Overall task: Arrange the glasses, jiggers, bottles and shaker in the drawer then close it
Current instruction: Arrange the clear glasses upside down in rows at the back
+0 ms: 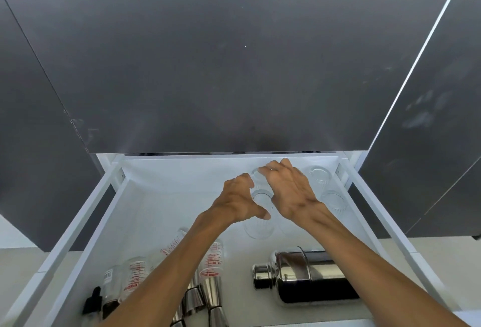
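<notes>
From the head camera I look down into the open white drawer (86, 212), which is pulled out below dark grey cabinet fronts (234, 53). My left hand (240, 200) and my right hand (289, 191) are both stretched to the far part of the drawer, among the clear ribbed drinking glasses. The left hand is curved around the side of one clear glass (260, 198), with the thumb spread away from the other fingers, but I cannot tell if it really grips it. The right hand is above another clear glass (256, 174) near the back wall, its fingers bent and a little apart; if they touch the rim, I cannot tell. A third glass (259, 230) stands just in front of the hands, and two more glasses (318, 175) stand near the right wall. In the near part of the drawer, the shiny steel cocktail shaker (304, 277) lies on its side at the right. The steel jiggers (205, 298) are in the middle, with clear measuring cups with red marks (213, 259) just beside them. At the near left I see a small dark dropper bottle (92, 300).
</notes>
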